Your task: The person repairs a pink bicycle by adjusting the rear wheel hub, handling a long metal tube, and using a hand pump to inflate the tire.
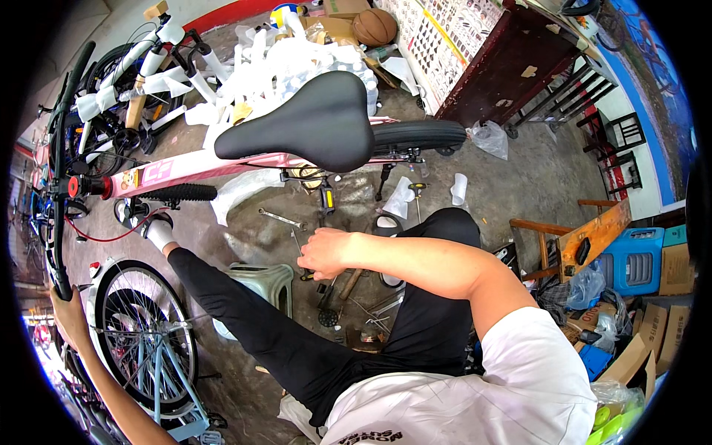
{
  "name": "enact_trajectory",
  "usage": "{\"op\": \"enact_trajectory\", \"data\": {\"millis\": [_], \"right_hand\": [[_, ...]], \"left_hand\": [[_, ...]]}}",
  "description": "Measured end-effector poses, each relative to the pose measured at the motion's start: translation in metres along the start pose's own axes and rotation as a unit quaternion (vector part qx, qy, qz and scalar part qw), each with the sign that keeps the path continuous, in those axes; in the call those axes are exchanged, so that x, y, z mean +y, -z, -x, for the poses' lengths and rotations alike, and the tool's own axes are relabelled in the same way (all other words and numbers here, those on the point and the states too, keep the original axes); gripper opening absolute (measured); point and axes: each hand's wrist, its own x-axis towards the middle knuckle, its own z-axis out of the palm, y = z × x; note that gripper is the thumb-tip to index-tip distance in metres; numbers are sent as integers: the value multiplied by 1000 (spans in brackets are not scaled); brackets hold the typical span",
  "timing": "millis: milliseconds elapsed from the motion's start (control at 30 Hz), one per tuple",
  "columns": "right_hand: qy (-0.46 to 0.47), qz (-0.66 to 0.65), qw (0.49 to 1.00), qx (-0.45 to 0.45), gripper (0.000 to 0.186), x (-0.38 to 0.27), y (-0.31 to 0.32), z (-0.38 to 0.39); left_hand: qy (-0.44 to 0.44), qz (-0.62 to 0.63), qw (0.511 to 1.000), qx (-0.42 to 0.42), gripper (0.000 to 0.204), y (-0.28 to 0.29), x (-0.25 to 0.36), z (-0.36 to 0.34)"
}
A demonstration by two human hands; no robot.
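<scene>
A pink bicycle frame (215, 167) with a black saddle (319, 122) stands in front of me. At the far left its black handlebar (65, 141) runs toward me, and my left hand (69, 319) is wrapped round the handlebar grip (61, 282) at the near end. My right hand (324, 254) hangs over the floor between my knees, fingers curled. Beside its fingertips show a thin metal rod and a black-and-yellow handle; whether they are held or lie below cannot be made out. A wrench (282, 219) lies beyond that hand, near the bicycle's pedal (327, 200).
Under my right forearm lie a hammer (350, 284) and several tools, beside a pale green plastic stool (259, 278). A screwdriver (417, 190) lies farther off. A bicycle wheel (144, 337) stands at left, a wooden stool (593, 237) and a blue plastic stool (634, 259) at right.
</scene>
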Motion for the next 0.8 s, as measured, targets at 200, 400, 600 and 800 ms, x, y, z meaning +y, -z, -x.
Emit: {"op": "enact_trajectory", "data": {"millis": [200,400,600,800], "right_hand": [[-1,-1,1000,-3,42,-1,3,0],[7,1,1000,6,41,-1,4,2],[0,8,1000,5,41,-1,3,8],[4,1,1000,-22,40,-2,12,4]], "left_hand": [[16,-46,999,6,57,10,8,9],[16,-47,999,6,56,15,16,15],[13,-50,999,-7,55,23,28,15],[7,-57,998,4,60,28,42,10]]}}
